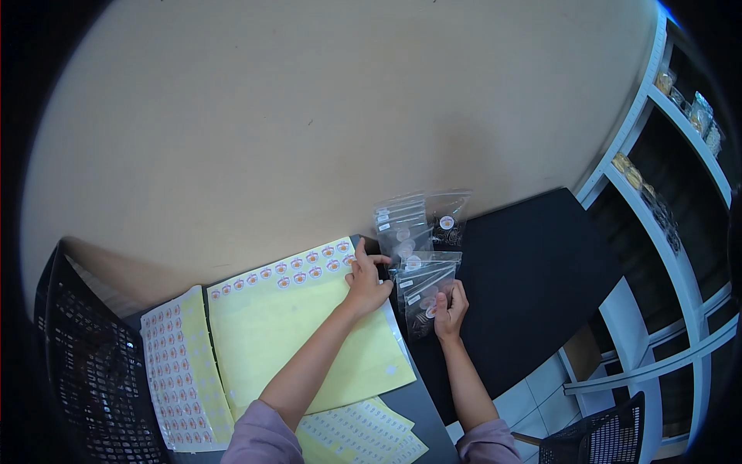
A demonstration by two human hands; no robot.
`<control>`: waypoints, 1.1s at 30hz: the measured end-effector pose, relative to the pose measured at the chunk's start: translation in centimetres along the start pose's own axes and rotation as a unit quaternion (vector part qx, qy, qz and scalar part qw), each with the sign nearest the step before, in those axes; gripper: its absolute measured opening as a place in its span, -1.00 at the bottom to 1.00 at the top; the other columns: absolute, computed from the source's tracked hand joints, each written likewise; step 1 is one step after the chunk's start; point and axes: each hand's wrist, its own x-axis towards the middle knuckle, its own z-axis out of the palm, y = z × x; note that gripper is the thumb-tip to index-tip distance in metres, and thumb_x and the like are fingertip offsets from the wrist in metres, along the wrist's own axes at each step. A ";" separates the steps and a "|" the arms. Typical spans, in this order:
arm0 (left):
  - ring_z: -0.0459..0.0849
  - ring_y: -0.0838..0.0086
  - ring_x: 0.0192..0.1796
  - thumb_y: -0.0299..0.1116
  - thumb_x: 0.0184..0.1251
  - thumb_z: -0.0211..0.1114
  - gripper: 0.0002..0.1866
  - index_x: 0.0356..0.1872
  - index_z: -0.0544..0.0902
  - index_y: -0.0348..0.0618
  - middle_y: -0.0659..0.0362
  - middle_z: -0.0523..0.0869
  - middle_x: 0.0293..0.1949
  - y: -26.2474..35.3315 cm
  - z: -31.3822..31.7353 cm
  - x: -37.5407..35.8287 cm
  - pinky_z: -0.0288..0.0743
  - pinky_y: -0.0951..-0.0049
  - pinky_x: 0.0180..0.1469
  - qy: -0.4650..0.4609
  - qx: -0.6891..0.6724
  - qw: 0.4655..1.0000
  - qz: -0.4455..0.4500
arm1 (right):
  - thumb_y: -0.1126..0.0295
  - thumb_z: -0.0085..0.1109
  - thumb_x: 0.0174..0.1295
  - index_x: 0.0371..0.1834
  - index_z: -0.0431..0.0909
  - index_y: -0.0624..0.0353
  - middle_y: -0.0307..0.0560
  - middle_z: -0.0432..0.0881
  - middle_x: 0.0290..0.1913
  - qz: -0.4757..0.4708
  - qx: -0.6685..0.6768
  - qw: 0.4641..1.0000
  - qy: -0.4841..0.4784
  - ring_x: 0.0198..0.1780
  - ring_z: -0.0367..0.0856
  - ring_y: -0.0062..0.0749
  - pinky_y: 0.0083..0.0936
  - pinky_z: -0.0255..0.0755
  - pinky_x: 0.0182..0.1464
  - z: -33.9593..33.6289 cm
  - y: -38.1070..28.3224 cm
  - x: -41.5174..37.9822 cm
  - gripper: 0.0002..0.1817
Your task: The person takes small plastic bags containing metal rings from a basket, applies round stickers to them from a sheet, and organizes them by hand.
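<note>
My left hand (369,284) lies over the right edge of a yellow sticker sheet (301,340), fingers apart, its fingertips close to the bags. Round stickers remain in rows along the sheet's top. My right hand (450,313) grips several overlapping clear zip bags (425,290) at their right side, thumb on top. These bags carry round stickers and small white labels, with dark contents low in them. Just behind, more zip bags (400,215) lie fanned out, and one bag with a round sticker (447,223) rests beside them.
At left is a sheet full of stickers (174,371), beside a black plastic basket (93,387). More sticker sheets (363,433) lie near the front. A black table surface (533,271) extends right. White shelves (680,286) with bagged goods and another black basket (595,433) stand at right.
</note>
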 end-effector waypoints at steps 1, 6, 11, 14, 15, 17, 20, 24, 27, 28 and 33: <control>0.19 0.24 0.13 -0.47 -0.21 0.10 -0.07 0.23 -0.27 -0.23 0.13 0.36 0.06 0.3 -0.2 0.1 -0.13 0.25 0.12 0.000 0.000 1.000 0.002 | -0.04 0.05 0.05 -0.41 0.38 0.33 -0.13 0.35 -0.47 0.010 0.017 1.000 0.015 -0.45 0.30 -0.47 -0.59 0.21 -0.37 0.2 0.5 -0.1 -0.48; 0.24 0.32 0.06 -0.48 -0.11 0.09 -0.45 0.06 0.32 -0.08 0.23 0.43 -0.04 1.8 -0.9 -0.8 0.01 0.28 0.03 -0.080 0.154 0.984 0.027 | -0.06 0.09 0.02 -0.14 0.36 0.34 -0.26 0.29 -0.51 0.031 0.069 0.995 0.059 -0.46 0.24 -0.63 -0.67 0.16 -0.40 1.0 0.1 0.9 -0.38; 0.36 0.30 -0.06 -0.42 -0.04 0.13 -0.66 -0.12 0.47 -0.06 0.20 0.54 -0.24 -0.6 0.4 0.7 0.11 0.31 -0.07 0.072 0.155 0.979 0.109 | -0.03 0.14 -0.01 -0.12 0.40 0.33 -0.31 0.23 -0.58 0.083 0.086 0.993 -0.007 -0.49 0.20 -0.65 -0.68 0.14 -0.42 1.4 1.7 1.8 -0.40; 0.44 0.31 -0.20 -0.39 0.04 0.12 -0.76 -0.20 0.47 -0.07 0.19 0.59 -0.38 -0.3 0.1 1.0 0.14 0.29 -0.11 0.070 0.169 0.976 0.120 | 0.02 0.15 0.00 -0.38 0.45 0.29 -0.27 0.26 -0.58 0.075 0.042 0.996 0.014 -0.50 0.23 -0.62 -0.68 0.15 -0.42 1.3 1.6 1.7 -0.54; 0.48 0.30 -0.28 -0.38 0.08 0.10 -0.81 -0.24 0.45 -0.09 0.19 0.60 -0.43 -0.2 0.3 0.9 0.15 0.28 -0.12 0.074 0.173 0.974 0.124 | 0.05 0.16 0.00 -0.52 0.44 0.28 -0.23 0.29 -0.58 0.071 -0.002 0.997 0.011 -0.50 0.25 -0.60 -0.67 0.17 -0.41 1.0 1.1 1.7 -0.57; 0.49 0.30 -0.31 -0.37 0.11 0.09 -0.84 -0.26 0.44 -0.11 0.18 0.60 -0.43 -0.5 0.4 0.7 0.16 0.29 -0.15 0.067 0.129 0.980 0.138 | 0.08 0.15 0.01 -0.58 0.39 0.28 -0.19 0.32 -0.57 0.032 -0.021 0.999 0.037 -0.49 0.29 -0.56 -0.65 0.19 -0.42 1.2 0.2 1.8 -0.58; 0.50 0.27 -0.35 -0.39 0.13 0.05 -0.87 -0.30 0.40 -0.16 0.14 0.60 -0.42 -0.9 -0.2 0.7 0.22 0.31 -0.19 0.015 0.049 0.985 0.167 | 0.12 0.13 0.04 -0.64 0.33 0.29 -0.14 0.36 -0.55 -0.065 -0.032 0.995 0.076 -0.48 0.33 -0.50 -0.61 0.22 -0.43 1.7 0.6 2.5 -0.59; 0.51 0.33 -0.23 -0.60 -0.04 -0.09 -0.82 -0.33 0.35 -0.27 0.09 0.53 -0.38 -0.8 -0.5 0.4 0.30 0.47 -0.12 -0.124 -0.149 0.970 0.149 | 0.14 0.08 0.07 -0.64 0.31 0.29 -0.14 0.36 -0.57 -0.024 0.072 0.997 0.011 -0.50 0.33 -0.49 -0.59 0.21 -0.48 1.4 1.4 2.1 -0.59; 0.48 0.37 -0.20 -0.62 -0.05 -0.13 -0.72 -0.22 0.34 -0.26 0.08 0.46 -0.22 -0.3 -1.9 0.8 0.31 0.47 -0.11 -0.127 -0.059 0.976 0.167 | 0.13 0.08 0.07 -0.67 0.30 0.28 -0.16 0.34 -0.62 -0.020 0.055 0.998 0.012 -0.54 0.31 -0.49 -0.60 0.17 -0.50 1.2 0.8 1.9 -0.58; 0.48 0.37 -0.20 -0.62 -0.05 -0.13 -0.72 -0.22 0.34 -0.26 0.08 0.46 -0.22 -0.3 -1.6 0.9 0.31 0.47 -0.11 -0.127 -0.058 0.976 0.166 | 0.13 0.08 0.07 -0.67 0.30 0.28 -0.16 0.34 -0.62 -0.019 0.056 0.998 0.012 -0.54 0.31 -0.49 -0.60 0.17 -0.50 1.2 0.8 1.9 -0.58; 0.26 0.19 0.09 -0.58 -0.06 -0.05 -0.56 -0.04 0.20 -0.32 -0.07 0.28 -0.03 -1.5 0.0 2.1 0.29 0.39 -0.03 0.085 -0.053 0.985 0.141 | 0.12 0.08 0.07 -0.70 0.29 0.28 -0.17 0.31 -0.66 -0.031 0.043 0.998 0.030 -0.58 0.27 -0.51 -0.61 0.13 -0.53 1.2 0.5 2.0 -0.56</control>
